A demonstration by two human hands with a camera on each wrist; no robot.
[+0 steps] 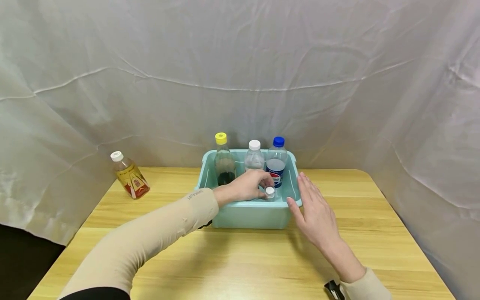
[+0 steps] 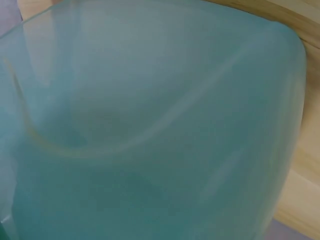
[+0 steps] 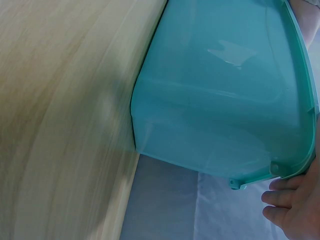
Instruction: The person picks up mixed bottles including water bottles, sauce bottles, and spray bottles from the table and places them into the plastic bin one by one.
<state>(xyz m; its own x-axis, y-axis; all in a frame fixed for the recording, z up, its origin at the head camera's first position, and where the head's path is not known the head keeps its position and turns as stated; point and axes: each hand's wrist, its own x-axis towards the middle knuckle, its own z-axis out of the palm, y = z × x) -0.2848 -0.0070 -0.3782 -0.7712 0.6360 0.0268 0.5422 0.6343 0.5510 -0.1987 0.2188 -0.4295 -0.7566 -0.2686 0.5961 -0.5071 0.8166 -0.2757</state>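
Observation:
A light teal plastic bin (image 1: 251,217) stands on the wooden table. My left hand (image 1: 248,184) reaches over its front rim, thumb and fingers round the neck of a clear bottle with a white cap (image 1: 270,192); the bin hides the lower part of that bottle. Behind the hand, upright in the bin, are a yellow-capped bottle with dark liquid (image 1: 225,164), a clear white-capped bottle (image 1: 254,157) and a blue-capped Pepsi bottle (image 1: 276,162). My right hand (image 1: 318,214), fingers straight, rests against the bin's right rim. In the right wrist view its fingertips (image 3: 280,197) show beside the bin's corner.
On the table's far left stands a white-capped bottle with a yellow label and reddish drink (image 1: 132,175). Pale grey cloth (image 1: 240,62) hangs behind and along both sides of the wooden table (image 1: 255,262). The left wrist view is filled mostly by the blurred bin wall (image 2: 165,100).

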